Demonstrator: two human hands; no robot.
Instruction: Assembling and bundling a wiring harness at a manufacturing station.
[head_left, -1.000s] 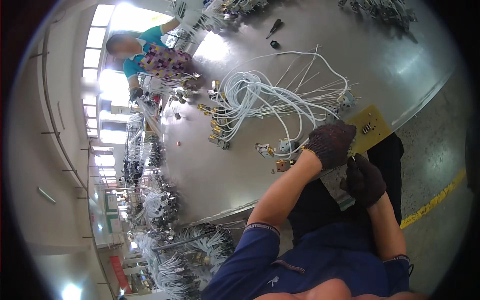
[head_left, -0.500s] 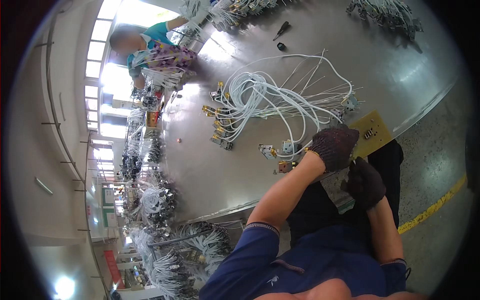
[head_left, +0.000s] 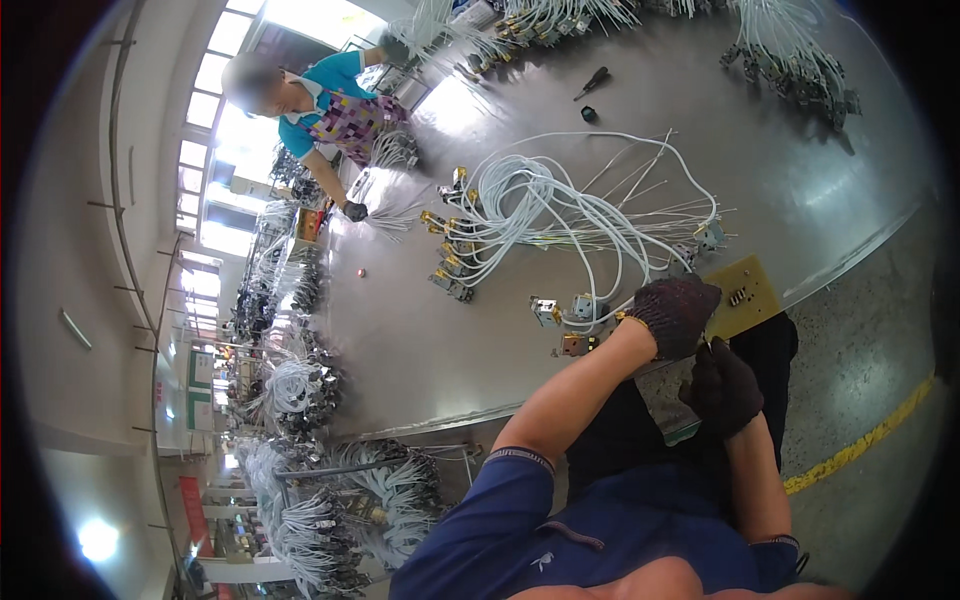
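The person wears dark knit gloves on both hands, held close together at the near edge of a wide grey work table (head_left: 420, 340). The left hand (head_left: 675, 315) is curled into a loose fist, knuckles up, over the table's rim, just beside a small yellow-brown board (head_left: 745, 290) that lies flat at the table's edge. The right hand (head_left: 722, 387) hangs a little lower, off the table over the person's lap, its fingers closed too; the two gloves nearly touch, and something thin seems pinched between them, but it is too small to tell what it is or which hand really has it. Just to the left of the left hand sit a few small metal connector blocks (head_left: 570, 312), attached to a big loose tangle of white cables (head_left: 560, 215) spread over the middle of the table. More connectors with brass-coloured ends (head_left: 448, 255) lie at the tangle's far left side. Farther off on the table rest a dark-handled screwdriver (head_left: 592, 82) and a small black roll (head_left: 589, 113), well apart from the hands. Across the table a co-worker in a teal shirt and patterned apron (head_left: 345, 105) leans over a bundle of white wires (head_left: 385, 200). Below the table's left side, racks of bundled cable harnesses (head_left: 300, 390) stand on the floor.
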